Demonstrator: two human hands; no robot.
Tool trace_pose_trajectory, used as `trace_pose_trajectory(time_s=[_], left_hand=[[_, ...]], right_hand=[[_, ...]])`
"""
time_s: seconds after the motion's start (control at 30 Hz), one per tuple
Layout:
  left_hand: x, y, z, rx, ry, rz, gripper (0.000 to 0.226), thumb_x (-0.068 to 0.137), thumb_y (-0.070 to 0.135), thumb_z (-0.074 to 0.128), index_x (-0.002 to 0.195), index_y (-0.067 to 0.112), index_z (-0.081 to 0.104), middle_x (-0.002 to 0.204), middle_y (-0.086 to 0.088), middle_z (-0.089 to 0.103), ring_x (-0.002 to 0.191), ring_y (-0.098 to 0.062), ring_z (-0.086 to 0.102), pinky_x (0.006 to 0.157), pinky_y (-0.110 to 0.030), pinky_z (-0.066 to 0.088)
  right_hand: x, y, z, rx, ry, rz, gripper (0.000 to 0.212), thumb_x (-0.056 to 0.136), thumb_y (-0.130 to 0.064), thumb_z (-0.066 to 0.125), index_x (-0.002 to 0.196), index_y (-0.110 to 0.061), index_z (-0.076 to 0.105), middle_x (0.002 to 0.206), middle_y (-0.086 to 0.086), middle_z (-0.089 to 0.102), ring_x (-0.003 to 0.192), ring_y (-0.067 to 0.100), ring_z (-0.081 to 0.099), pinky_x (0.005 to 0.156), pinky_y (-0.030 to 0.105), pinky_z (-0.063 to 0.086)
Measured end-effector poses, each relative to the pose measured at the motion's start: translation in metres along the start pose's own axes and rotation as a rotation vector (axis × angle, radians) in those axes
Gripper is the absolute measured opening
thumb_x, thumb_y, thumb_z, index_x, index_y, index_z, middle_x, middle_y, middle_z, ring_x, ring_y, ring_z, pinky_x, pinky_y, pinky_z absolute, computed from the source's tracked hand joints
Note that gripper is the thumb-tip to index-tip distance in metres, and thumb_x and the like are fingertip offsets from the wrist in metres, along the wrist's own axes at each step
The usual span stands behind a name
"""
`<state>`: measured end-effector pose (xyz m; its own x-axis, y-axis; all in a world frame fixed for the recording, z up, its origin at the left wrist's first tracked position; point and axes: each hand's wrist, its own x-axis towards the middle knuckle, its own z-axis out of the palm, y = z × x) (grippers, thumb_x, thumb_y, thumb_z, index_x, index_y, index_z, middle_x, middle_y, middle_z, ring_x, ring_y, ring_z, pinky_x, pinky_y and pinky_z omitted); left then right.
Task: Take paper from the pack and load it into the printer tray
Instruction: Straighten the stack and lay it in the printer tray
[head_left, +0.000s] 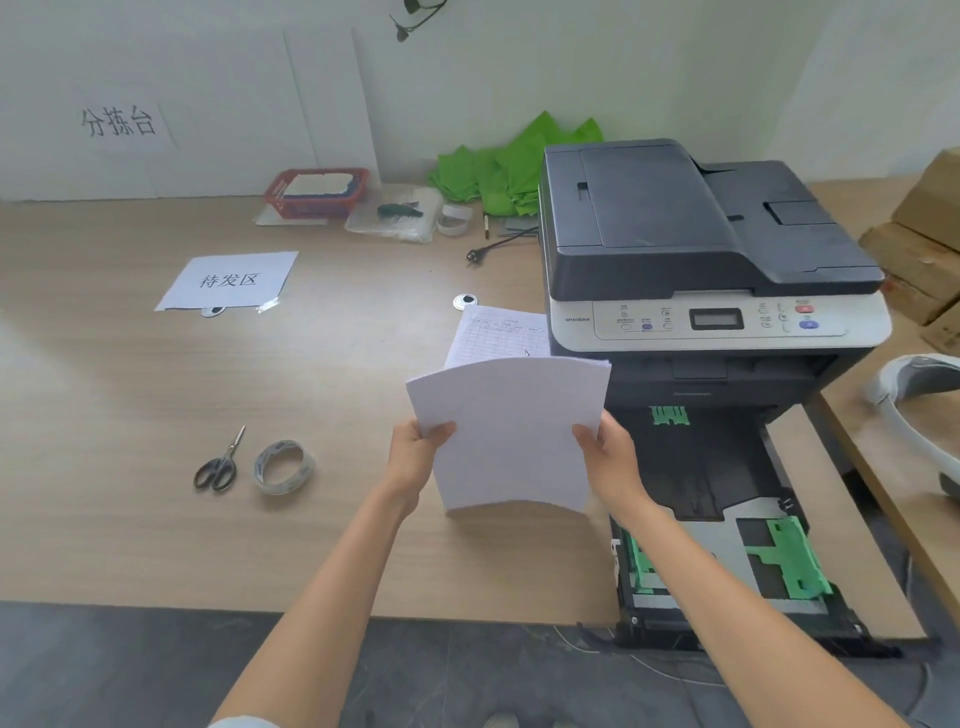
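Paper (511, 431), a white bowed stack (top edge fanned), is pinched at both sides by fingers (439, 432).

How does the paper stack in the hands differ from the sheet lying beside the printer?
The held paper stack is blank; the printed sheet carries a ruled table. The stack is bowed and gripped at both side edges by the left hand and right hand; the sheet lies flat on the table, partly hidden behind the stack. Both are white paper.
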<state>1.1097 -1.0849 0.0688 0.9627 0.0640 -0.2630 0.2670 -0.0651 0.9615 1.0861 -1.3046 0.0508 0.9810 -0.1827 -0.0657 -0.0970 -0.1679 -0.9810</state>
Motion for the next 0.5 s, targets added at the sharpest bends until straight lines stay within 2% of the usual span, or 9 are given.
trace_pose_trajectory(time_s=[0.07, 0.2, 0.33, 0.4, 0.47, 0.5], left_hand=[[0.000, -0.014, 0.002, -0.009, 0.008, -0.042, 0.021, 0.089, 0.006, 0.055, 0.079, 0.019, 0.067, 0.066, 0.018, 0.071, 0.060, 0.003, 0.067, 0.056, -0.013, 0.051], [0.002, -0.034, 0.003, 0.026, 0.002, -0.092, 0.021, 0.090, 0.003, 0.053, 0.084, 0.017, 0.066, 0.080, 0.010, 0.069, 0.064, 0.003, 0.066, 0.061, -0.016, 0.053], [0.002, -0.039, 0.003, 0.066, 0.001, -0.107, 0.017, 0.090, -0.002, 0.050, 0.096, 0.008, 0.062, 0.084, 0.006, 0.065, 0.058, 0.010, 0.064, 0.054, -0.007, 0.050], [0.003, -0.036, 0.002, 0.076, 0.027, -0.095, 0.018, 0.088, -0.005, 0.052, 0.098, 0.006, 0.062, 0.088, 0.004, 0.065, 0.064, 0.003, 0.066, 0.053, -0.005, 0.049], [0.007, -0.031, 0.000, 0.081, 0.039, -0.073, 0.019, 0.086, -0.007, 0.054, 0.099, 0.003, 0.063, 0.093, -0.001, 0.066, 0.074, -0.009, 0.066, 0.054, -0.006, 0.049], [0.008, -0.027, -0.001, 0.075, 0.034, -0.059, 0.020, 0.084, -0.008, 0.055, 0.099, 0.002, 0.063, 0.092, -0.001, 0.066, 0.073, -0.008, 0.067, 0.055, -0.007, 0.050]], right_hand=[[-0.001, 0.013, 0.005, -0.052, -0.007, 0.029, 0.022, 0.095, -0.003, 0.043, 0.111, -0.004, 0.058, 0.103, 0.008, 0.065, 0.093, 0.019, 0.060, 0.070, 0.017, 0.046], [-0.001, 0.026, 0.010, -0.138, -0.033, 0.055, 0.030, 0.096, 0.002, 0.037, 0.121, -0.004, 0.053, 0.110, 0.003, 0.061, 0.101, 0.018, 0.055, 0.087, 0.025, 0.043], [0.000, 0.031, 0.006, -0.189, -0.076, 0.074, 0.029, 0.096, 0.001, 0.039, 0.120, -0.004, 0.056, 0.109, 0.003, 0.063, 0.101, 0.018, 0.058, 0.088, 0.025, 0.047], [0.002, 0.032, 0.002, -0.212, -0.053, 0.072, 0.025, 0.094, 0.002, 0.043, 0.111, -0.003, 0.061, 0.104, 0.009, 0.068, 0.098, 0.027, 0.062, 0.091, 0.039, 0.052], [0.005, 0.028, -0.003, -0.249, -0.037, 0.064, 0.020, 0.093, 0.002, 0.046, 0.102, -0.002, 0.064, 0.099, 0.018, 0.070, 0.095, 0.038, 0.062, 0.089, 0.052, 0.051], [0.006, 0.025, -0.006, -0.261, -0.033, 0.057, 0.019, 0.093, 0.000, 0.047, 0.100, -0.002, 0.064, 0.097, 0.020, 0.070, 0.094, 0.040, 0.061, 0.087, 0.054, 0.051]])
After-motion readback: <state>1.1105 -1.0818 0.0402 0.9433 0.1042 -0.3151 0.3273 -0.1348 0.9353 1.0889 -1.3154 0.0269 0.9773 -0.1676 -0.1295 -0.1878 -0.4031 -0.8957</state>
